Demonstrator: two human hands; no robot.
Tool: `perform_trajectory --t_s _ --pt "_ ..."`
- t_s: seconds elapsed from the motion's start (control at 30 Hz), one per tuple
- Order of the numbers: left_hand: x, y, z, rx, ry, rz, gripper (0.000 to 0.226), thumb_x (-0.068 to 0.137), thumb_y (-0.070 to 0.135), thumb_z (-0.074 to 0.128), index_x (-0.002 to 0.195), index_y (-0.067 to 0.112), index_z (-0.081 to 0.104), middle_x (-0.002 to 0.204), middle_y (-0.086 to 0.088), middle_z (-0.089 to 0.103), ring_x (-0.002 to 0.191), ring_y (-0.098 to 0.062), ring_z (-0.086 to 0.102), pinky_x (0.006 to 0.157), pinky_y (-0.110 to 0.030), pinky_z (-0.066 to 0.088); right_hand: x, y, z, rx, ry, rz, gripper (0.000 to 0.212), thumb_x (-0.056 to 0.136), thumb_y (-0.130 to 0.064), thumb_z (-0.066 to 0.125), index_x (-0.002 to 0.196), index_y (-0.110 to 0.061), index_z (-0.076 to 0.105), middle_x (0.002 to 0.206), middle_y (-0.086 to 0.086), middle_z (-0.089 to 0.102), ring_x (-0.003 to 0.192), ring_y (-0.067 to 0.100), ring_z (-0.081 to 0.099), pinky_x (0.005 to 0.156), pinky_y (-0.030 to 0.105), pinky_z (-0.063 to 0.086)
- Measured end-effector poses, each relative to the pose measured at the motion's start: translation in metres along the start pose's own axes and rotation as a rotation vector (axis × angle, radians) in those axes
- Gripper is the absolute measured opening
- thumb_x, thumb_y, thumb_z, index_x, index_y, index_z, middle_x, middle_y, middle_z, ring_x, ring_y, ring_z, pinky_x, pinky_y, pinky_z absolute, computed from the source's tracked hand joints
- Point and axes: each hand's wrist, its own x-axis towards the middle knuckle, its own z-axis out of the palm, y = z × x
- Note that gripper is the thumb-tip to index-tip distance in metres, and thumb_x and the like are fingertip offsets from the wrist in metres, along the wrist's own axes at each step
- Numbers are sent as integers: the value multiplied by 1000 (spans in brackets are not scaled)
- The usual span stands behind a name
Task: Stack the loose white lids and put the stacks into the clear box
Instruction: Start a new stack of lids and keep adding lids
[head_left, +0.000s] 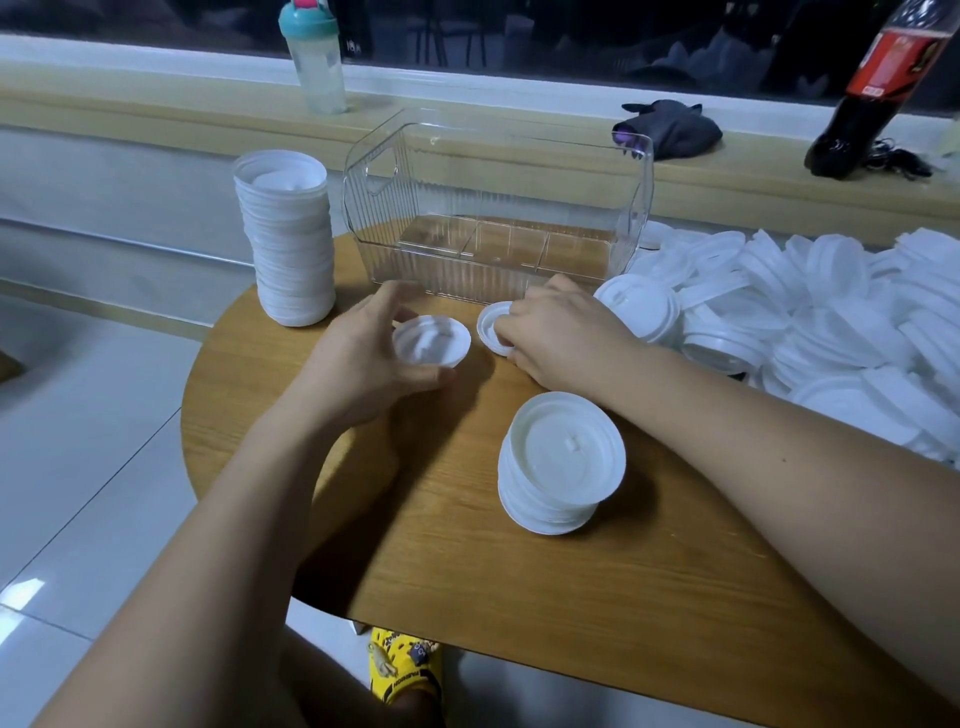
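Left hand (363, 358) cups an upturned lid (431, 340) (palm inward); right hand (556, 332) pinches a second lid (491, 325)

Dim, cool light from above throws soft shadows on the table (623, 597). The left hand (358, 358) is motion-blurred, the lid pile (831, 322) at right looks washed out, and straight lines bow near the frame edges.

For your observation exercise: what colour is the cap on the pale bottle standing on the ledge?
Teal cap with a pink top; head view.
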Motion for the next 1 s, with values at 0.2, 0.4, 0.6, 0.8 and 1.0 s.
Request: perform_trajectory --t_s 0.2,0.4,0.6,0.8,1.0 --pt "-23 17 -33 -117 20 7 82 73 41 98 142 44 54 125 21 71 117 6 64 92 -24 52 -35 8 -40 580 190 111 10 104 -29 69 99 -21 73 94 -12 70 96 11 61 95 31 41" --pt "-51 63 -45 -220 0 105 92 69 63 95 148 45 50 131 23 71 122 0 65 88 -29 49 -89 0 -81 780 315 215 5 103 -26 72 104 -25 77 98 -14 71 103 3 63 86 7 39" --pt "-72 102 -31 -267 -102 258 103 66 65 95 153 41 46 131 21 70 120 -13 62 86 -27 47 -141 -5 -96 717 509 201 7 105 -22 73 104 -18 79 100 -6 72 102 18 66 92 33 48" --pt "-76 110 -13 -155 -232 310 112 59 69 95 153 59 35 130 24 64 125 -8 57 89 -19 40 -174 -18 -96 457 585 62 16 103 -19 72 112 -11 82 98 2 69 94 25 61 85 46 45" --pt "-76 109 -6 -136 -319 299 121 61 56 101 159 57 29 135 26 63 131 -1 57 97 -28 51 -179 -35 -81 460 489 -16 15 104 -19 70 112 -16 83 101 -1 67 96 25 59 87 46 42"
